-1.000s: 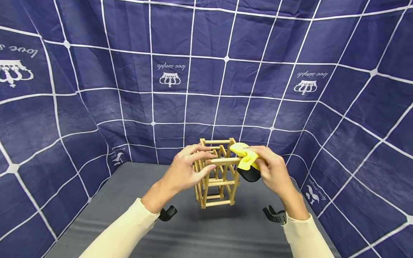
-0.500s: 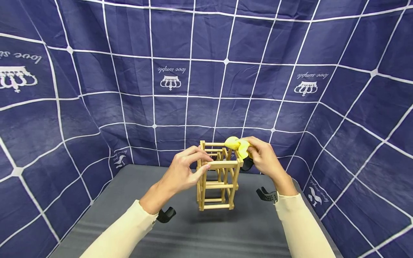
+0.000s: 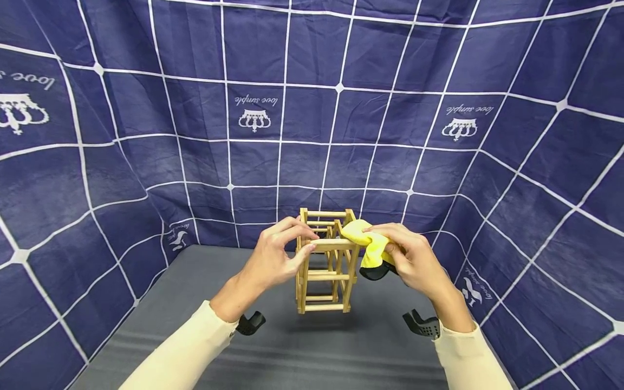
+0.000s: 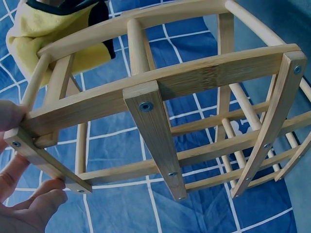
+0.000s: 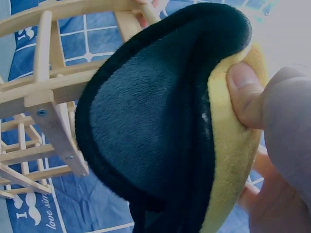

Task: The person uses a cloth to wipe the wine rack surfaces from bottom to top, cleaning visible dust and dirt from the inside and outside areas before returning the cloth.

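Note:
A light wooden rack [image 3: 327,277] of slats and round rods stands in front of me in the head view. My left hand [image 3: 275,252] grips its near left upper corner, and the left wrist view shows the fingertips [image 4: 51,194] at the screwed end slat. In my right hand [image 3: 414,257] is a bunched yellow cleaning cloth [image 3: 374,246] with black trim, pinched between thumb and fingers. The cloth lies against the rack's upper right side, near the front corner. In the right wrist view its dark side [image 5: 146,111] hides part of the rack.
The rack stands on a dark grey tabletop [image 3: 205,303]. A blue curtain [image 3: 312,119] with white grid lines hangs behind and on both sides. Black wrist mounts [image 3: 251,323] sit by both cream sleeves.
My right hand took the cloth away from me along the rack's upper right side, then back toward the front corner. My left hand has stayed at the left corner.

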`<action>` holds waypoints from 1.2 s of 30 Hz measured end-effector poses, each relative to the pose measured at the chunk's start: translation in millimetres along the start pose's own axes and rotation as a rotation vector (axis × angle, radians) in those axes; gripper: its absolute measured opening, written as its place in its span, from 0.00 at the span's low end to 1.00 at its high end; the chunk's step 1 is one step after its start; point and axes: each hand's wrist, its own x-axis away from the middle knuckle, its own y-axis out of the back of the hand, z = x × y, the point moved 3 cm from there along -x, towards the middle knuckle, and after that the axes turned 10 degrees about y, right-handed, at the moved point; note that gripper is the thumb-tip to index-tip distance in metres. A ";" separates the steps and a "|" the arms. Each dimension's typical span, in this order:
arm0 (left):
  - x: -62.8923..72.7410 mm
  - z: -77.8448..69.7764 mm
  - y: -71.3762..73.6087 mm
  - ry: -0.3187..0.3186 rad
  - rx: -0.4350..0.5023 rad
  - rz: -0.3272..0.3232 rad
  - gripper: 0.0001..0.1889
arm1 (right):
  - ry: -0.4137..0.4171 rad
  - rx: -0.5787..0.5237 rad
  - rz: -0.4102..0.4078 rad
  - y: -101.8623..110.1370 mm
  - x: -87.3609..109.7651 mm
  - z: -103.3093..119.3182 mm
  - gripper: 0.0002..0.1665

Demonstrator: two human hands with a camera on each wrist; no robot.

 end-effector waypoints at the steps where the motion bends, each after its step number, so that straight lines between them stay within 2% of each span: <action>1: -0.1 0.0 0.5 0.005 -0.002 0.003 0.03 | 0.003 0.009 -0.013 0.5 1.3 1.4 0.29; 9: 4.4 0.9 8.2 -0.002 0.008 0.025 0.05 | -0.027 0.031 -0.157 4.8 24.2 3.2 0.27; 13: 7.6 6.5 15.1 -0.006 0.022 0.033 0.07 | -0.031 0.025 -0.239 6.8 39.1 0.2 0.25; 16: 8.6 12.5 21.2 -0.008 -0.002 0.019 0.08 | -0.047 0.033 -0.280 6.7 49.6 -2.7 0.24; 20: 11.5 19.2 29.4 0.000 -0.058 -0.018 0.10 | -0.075 0.044 -0.290 2.5 64.5 -8.2 0.24; 24: 17.1 20.6 33.7 0.014 -0.076 -0.052 0.12 | -0.097 0.036 -0.267 -6.1 79.1 -13.1 0.25; 27: 20.6 13.8 31.9 0.025 -0.090 -0.075 0.12 | -0.127 0.035 -0.243 -13.0 88.6 -14.4 0.25; 30: 21.2 0.1 26.4 0.022 -0.110 -0.086 0.12 | -0.158 0.045 -0.220 -20.2 95.9 -14.7 0.26; 36: 14.4 -34.6 6.0 -0.029 -0.159 -0.043 0.15 | -0.239 0.061 -0.183 -36.4 106.8 -12.7 0.27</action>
